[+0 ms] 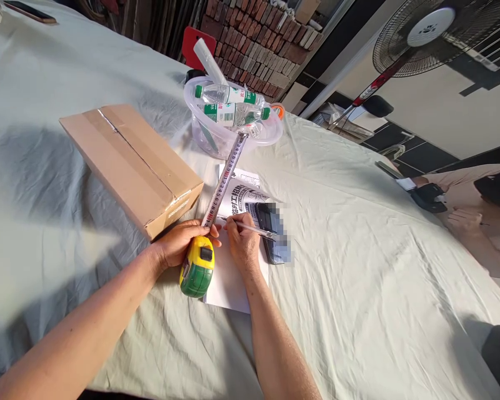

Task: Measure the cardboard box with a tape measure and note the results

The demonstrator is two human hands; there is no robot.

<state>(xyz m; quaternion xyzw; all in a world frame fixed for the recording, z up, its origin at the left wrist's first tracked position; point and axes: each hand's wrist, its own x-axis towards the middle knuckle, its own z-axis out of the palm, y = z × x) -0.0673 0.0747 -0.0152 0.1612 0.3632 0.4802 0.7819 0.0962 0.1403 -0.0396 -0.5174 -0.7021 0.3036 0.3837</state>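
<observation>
Right grip: clamped on a slim pen, fingers curled, side of the hand down on white paper. Pen lies aslant over my knuckles, back end toward a dark phone; I cannot tell whether its tip meets the sheet.

Left grip: clamped on the tape measure at its mouth, where the blade comes out, fingertips reaching past the blade over the paper. Case yellow above, green below, lying at the paper's left edge. Blade runs out away from me, figures up, its far end at the near side of the basin; contact there I cannot tell.

Just left of my left grip: a closed cardboard box, a seam along its top. Beyond my right grip, printed sheets with dark characters, partly under the phone.

Basin: pale, see-through, two green-capped bottles lying in it, a white roll leaning up behind.

All on the tabletop, under a pale, creased cloth. Right side: another person's hand. Farther out: standing fan, stacked bricks.
</observation>
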